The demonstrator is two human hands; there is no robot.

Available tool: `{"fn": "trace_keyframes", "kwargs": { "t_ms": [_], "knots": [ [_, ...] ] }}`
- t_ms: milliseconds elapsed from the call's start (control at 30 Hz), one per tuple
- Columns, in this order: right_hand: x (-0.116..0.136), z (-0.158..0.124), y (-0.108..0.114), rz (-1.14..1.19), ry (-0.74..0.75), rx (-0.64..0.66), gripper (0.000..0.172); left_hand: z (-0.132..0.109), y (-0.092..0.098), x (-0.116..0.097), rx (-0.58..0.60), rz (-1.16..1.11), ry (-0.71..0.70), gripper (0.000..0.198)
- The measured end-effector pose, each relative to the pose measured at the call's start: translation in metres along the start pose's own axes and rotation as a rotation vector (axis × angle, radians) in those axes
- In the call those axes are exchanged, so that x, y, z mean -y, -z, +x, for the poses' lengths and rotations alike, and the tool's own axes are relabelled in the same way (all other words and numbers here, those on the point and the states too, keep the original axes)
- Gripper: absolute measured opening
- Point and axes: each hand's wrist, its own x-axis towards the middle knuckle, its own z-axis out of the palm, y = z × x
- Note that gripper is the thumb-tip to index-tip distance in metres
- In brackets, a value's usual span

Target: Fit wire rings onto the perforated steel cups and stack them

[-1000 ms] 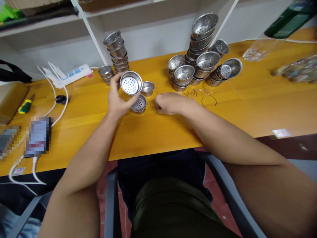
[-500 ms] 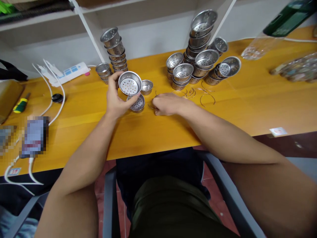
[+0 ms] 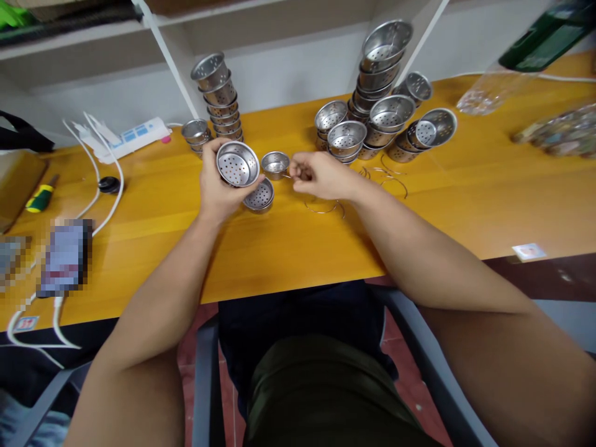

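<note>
My left hand (image 3: pixel 215 186) is wrapped round a perforated metal cup (image 3: pixel 237 164), tilted so its holed inside faces me. The fingers of my right hand (image 3: pixel 321 175) are pinched together on a thin wire (image 3: pixel 285 176), whose end shows at the fingertips; the rest is hidden. Between the hands a small perforated cup (image 3: pixel 275 164) stands on the table. Below the held cup sit small nested cups (image 3: pixel 259 196), partly covered by my left thumb. A curved wire (image 3: pixel 326 212) lies under my right hand, and more bent wires (image 3: pixel 388 177) lie to its right.
A tall stack of cups (image 3: pixel 222 96) rises at the back left, beside a shorter stack (image 3: pixel 195 131). Several cup stacks (image 3: pixel 378 81) crowd the back right. A power strip (image 3: pixel 139 138), a screwdriver (image 3: pixel 41 197) and a cabled phone (image 3: pixel 65 257) lie left; a plastic bottle (image 3: pixel 526 46) is far right.
My right hand has risen from the tabletop with a thin wire at its fingertips, uncovering a curved wire below. My left hand has tipped the cup and lowered it slightly leftward.
</note>
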Motion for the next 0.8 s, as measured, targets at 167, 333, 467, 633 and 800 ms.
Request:
{"fn": "trace_keyframes", "kwargs": {
  "t_ms": [167,333,467,633,800],
  "knots": [
    [-0.018,0.011,-0.018,0.230,0.004,-0.232,0.036,0.001,-0.002,-0.006,0.034,0.029,0.112,0.109],
    [-0.030,0.020,-0.029,0.379,0.095,-0.434,0.064,-0.003,-0.004,-0.014,0.039,0.030,0.084,0.095],
    [-0.028,0.019,-0.031,0.434,0.127,-0.459,0.068,-0.008,-0.003,-0.018,0.091,0.021,0.116,0.094],
    [-0.019,0.016,-0.035,0.531,0.164,-0.430,0.064,-0.009,-0.001,-0.026,0.110,-0.005,0.111,0.099],
    [-0.007,0.020,-0.043,0.647,0.353,-0.458,0.038,-0.008,-0.002,-0.031,0.148,-0.026,0.042,0.098]
  ]
}}
